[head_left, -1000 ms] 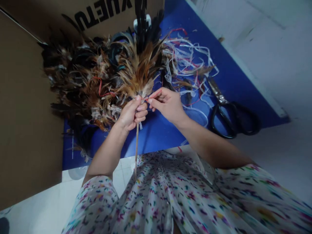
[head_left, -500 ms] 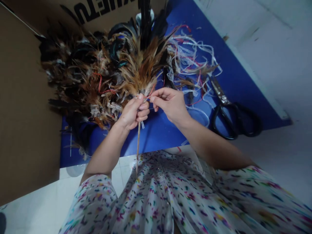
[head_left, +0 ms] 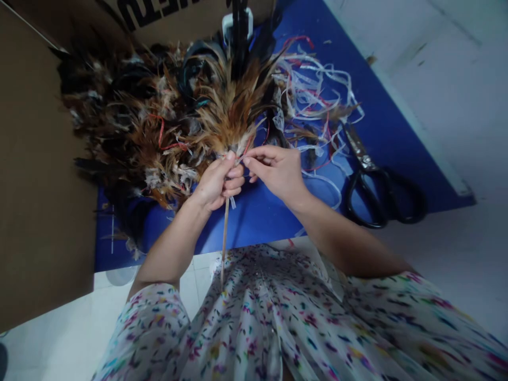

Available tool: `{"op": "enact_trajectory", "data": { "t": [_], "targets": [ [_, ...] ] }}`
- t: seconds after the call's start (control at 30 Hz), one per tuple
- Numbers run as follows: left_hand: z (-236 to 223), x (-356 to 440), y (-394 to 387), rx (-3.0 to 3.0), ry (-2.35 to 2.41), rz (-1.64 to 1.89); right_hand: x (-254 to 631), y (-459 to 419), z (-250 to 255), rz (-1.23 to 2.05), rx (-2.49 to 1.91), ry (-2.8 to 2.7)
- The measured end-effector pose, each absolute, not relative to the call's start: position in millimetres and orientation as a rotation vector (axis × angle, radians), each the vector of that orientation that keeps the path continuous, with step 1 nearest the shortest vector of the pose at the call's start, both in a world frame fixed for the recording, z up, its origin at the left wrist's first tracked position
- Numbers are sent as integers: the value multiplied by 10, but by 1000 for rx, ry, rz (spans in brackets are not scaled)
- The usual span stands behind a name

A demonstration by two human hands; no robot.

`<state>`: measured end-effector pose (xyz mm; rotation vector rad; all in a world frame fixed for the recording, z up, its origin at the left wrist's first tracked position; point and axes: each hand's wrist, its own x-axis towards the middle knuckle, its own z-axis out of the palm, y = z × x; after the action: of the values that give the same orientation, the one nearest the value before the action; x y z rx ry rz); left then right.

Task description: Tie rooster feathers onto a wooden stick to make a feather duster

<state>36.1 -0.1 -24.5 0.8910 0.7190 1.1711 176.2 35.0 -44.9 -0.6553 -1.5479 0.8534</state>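
My left hand [head_left: 220, 182] is closed round the feather duster, at the spot where its thin stick [head_left: 225, 233] meets the feathers. Brown and black feathers [head_left: 234, 108] fan out beyond my fist, and the stick runs back towards my lap. Close beside it, my right hand [head_left: 280, 174] has thumb and forefinger pinched together at the base of the feathers, on a thin string [head_left: 241, 157]. A reddish strand shows near these fingertips. The string's exact path round the stick is hidden by my fingers.
Loose feathers [head_left: 138, 121] are heaped on the left of the blue table [head_left: 246, 227]. White and red plastic strips [head_left: 317, 90] lie tangled at right, near black-handled scissors [head_left: 367, 182]. Cardboard [head_left: 43, 185] stands at left and behind. A pale wall [head_left: 448, 106] borders the right.
The view has shifted slightly, showing more of a white object behind the feathers. Both hands keep nearly the same place and grip.
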Motion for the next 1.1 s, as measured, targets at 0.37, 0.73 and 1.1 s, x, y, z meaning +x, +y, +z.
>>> {"op": "enact_trajectory", "data": {
  "t": [0.37, 0.73, 1.1],
  "targets": [
    [-247, 360, 1, 879, 726, 1157, 1755, 408, -466, 922, -609, -1537],
    [-213, 370, -21, 781, 769, 1177, 1743, 399, -480, 963, -592, -1495],
    [-204, 365, -24, 778, 769, 1175, 1833, 411, -510, 716, -571, -1735]
  ]
}}
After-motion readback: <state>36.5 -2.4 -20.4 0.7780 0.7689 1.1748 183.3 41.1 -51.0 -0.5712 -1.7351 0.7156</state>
